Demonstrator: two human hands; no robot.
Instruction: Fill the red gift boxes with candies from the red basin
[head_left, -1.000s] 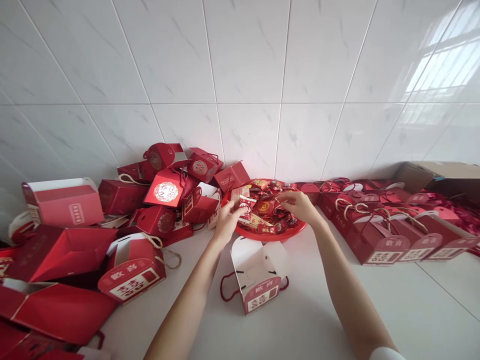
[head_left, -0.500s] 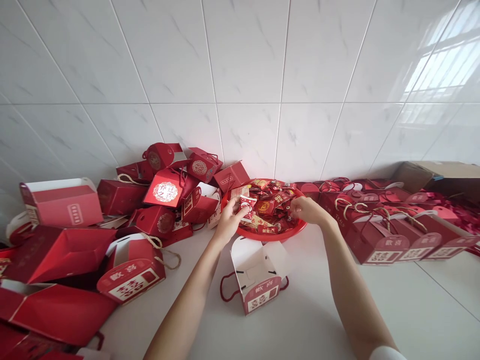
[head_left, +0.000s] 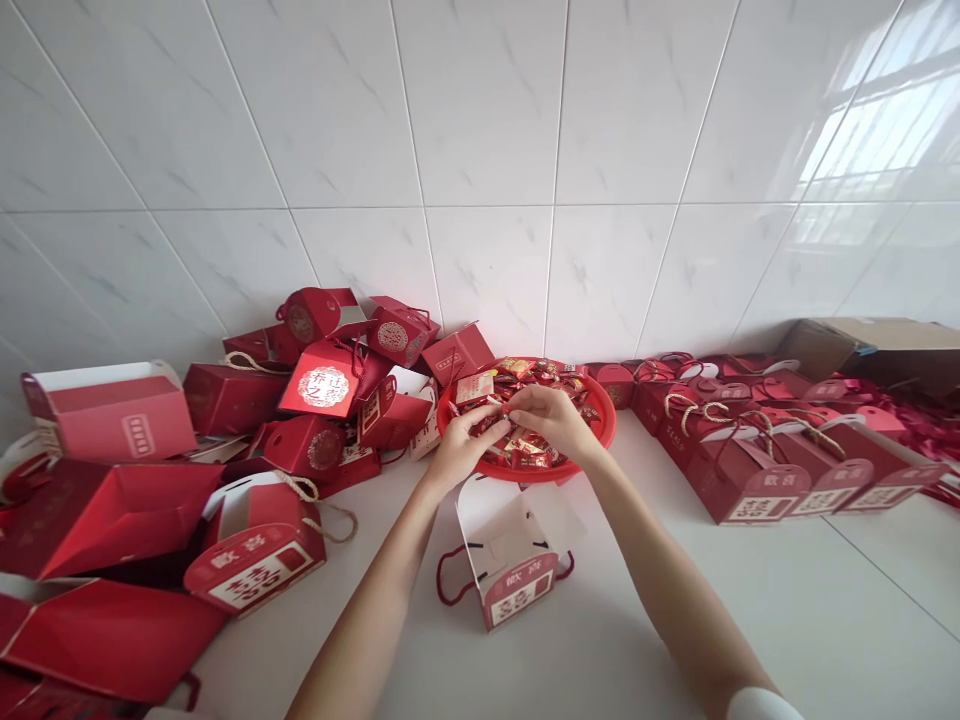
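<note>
My left hand is pinched round red-and-white wrapped candies, mostly hidden by its fingers. Meeting it over the basin, my right hand has its fingertips closed on a small red wrapped candy. Under both hands a red plastic basin holds many candies in red and gold wrappers. Just in front of the basin stands a red gift box, its top open and its white inside showing, with dark red cord handles out at the sides.
Red gift boxes lie heaped on the left, some with rope handles. Closed boxes stand in rows to the right. Behind them are a brown cardboard box and red ribbon. A tiled wall rises at the back.
My right hand has moved left from the basin's right side to meet my left hand. The left hand stays over the basin with its candies. The open box has not moved.
</note>
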